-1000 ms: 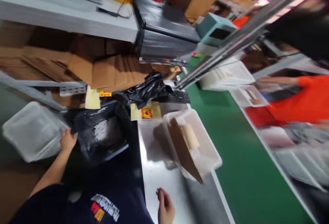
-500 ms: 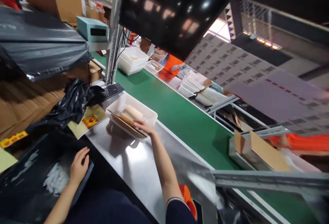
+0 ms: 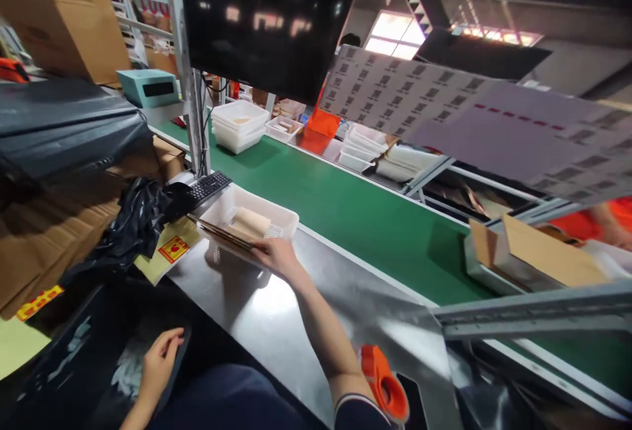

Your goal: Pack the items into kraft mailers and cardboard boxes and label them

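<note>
A white plastic basket (image 3: 284,216) sits on the metal bench, holding a tan cardboard-coloured packet (image 3: 251,221). Flat brown cardboard pieces (image 3: 224,235) stand along its near side, and my right hand (image 3: 276,255) is closed on their right end, with the fingertips partly hidden. Over a dark bin (image 3: 64,377) at the lower left, my left hand (image 3: 160,361) hangs with nothing in it, its fingers loosely bent and the thumb apart. Crumpled whitish material (image 3: 127,371) lies in that bin beside it.
A green conveyor belt (image 3: 340,219) runs behind the bench. A keyboard (image 3: 210,186), black plastic (image 3: 141,209) and a yellow envelope (image 3: 168,252) lie left of the basket. An orange tape dispenser (image 3: 382,384) is near my right elbow. A monitor (image 3: 261,22) hangs above.
My right hand has moved from inside the basket to its near side, onto the cardboard pieces, which lean further out. My left hand has drawn its fingers in. The camera view has turned.
</note>
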`<state>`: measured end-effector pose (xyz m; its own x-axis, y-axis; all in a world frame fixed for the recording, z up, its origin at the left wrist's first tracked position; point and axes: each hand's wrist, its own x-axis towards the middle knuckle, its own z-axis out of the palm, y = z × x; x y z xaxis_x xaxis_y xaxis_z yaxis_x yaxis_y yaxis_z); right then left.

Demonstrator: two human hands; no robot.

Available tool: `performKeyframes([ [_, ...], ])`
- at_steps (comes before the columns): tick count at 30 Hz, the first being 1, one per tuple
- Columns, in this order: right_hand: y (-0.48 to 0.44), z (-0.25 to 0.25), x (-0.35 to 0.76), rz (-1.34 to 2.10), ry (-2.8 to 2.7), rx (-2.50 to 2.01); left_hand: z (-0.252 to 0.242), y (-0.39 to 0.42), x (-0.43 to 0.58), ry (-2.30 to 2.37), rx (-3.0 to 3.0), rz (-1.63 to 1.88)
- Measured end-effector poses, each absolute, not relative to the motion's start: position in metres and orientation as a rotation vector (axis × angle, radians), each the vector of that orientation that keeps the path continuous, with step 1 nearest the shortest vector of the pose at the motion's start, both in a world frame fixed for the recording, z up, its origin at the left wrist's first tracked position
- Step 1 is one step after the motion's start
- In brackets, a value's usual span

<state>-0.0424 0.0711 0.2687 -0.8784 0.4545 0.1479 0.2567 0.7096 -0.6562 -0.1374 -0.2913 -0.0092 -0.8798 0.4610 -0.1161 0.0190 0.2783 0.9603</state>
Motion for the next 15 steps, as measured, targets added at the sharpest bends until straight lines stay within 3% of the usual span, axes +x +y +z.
performKeyframes([
  [4, 0.071, 0.304, 0.074, 0.98, -2.145, -0.558, 0.065, -0.213, -0.17, 2.023, 0.527, 1.937],
  [8, 0.067, 0.277, 0.192, 1.141, -1.718, -0.833, 0.149, -0.129, -0.187, 1.452, 0.834, 2.165],
  [11, 0.046, 0.223, 0.245, 1.215, -1.561, -1.071, 0.188, -0.083, -0.167, 1.137, 0.923, 1.947],
  [15, 0.001, 0.163, 0.269, 1.054, -1.545, -1.285, 0.194, -0.056, -0.097, 1.295, 1.042, 1.597],
])
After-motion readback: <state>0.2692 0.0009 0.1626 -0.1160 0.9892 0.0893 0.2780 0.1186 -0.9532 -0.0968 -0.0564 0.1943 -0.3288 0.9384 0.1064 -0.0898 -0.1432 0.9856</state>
